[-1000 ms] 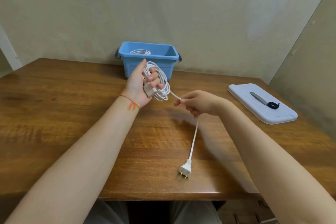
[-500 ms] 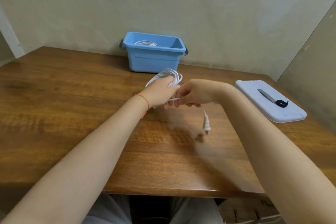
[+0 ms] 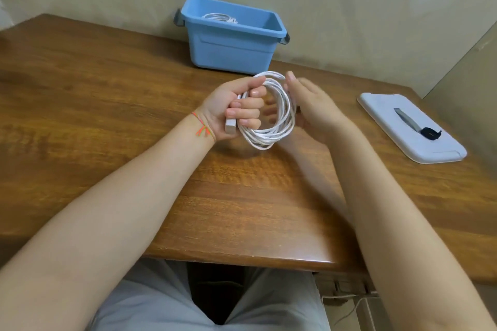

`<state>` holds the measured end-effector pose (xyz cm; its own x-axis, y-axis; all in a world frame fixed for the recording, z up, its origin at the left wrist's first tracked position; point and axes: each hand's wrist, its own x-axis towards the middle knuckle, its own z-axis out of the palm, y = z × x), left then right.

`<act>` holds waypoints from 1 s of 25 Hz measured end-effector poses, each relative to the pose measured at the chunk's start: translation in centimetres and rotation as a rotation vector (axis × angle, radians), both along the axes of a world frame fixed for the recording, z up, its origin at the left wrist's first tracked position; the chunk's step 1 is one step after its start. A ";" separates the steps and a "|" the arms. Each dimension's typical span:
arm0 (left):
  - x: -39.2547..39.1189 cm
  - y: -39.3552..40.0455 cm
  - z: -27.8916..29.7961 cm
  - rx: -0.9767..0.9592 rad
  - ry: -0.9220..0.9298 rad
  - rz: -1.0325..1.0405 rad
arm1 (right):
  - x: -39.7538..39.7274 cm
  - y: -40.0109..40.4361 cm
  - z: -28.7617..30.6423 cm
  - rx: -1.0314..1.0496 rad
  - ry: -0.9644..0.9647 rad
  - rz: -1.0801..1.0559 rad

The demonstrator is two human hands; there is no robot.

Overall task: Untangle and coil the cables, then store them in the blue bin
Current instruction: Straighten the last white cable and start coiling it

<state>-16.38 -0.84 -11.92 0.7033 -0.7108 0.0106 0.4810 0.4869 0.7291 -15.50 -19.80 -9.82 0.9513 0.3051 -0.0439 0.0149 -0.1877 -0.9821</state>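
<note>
White cable coil fully wound, clamped in left hand; right hand flat-fingered beside it. One coil in blue bin; stowing remains.

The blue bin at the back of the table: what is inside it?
Inside the blue bin lies one coiled white cable, near its back left. The front wall hides the floor of the bin, so anything lying lower cannot be seen.

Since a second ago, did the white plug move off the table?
Yes. The white plug no longer lies near the wooden table front edge; the white cable coil took it up.
</note>
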 end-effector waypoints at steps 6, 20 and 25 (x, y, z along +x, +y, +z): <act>1.0 -1.3 -1.9 0.435 -0.029 0.362 | -0.2 0.5 -2.8 0.073 0.190 -0.012; 6.8 -8.1 -4.1 0.967 -0.525 0.728 | 3.8 -6.6 -2.8 -0.772 -0.305 -0.666; 8.9 -13.0 -3.7 0.930 -0.534 0.621 | 5.6 -18.7 -2.1 -1.087 -0.100 -0.947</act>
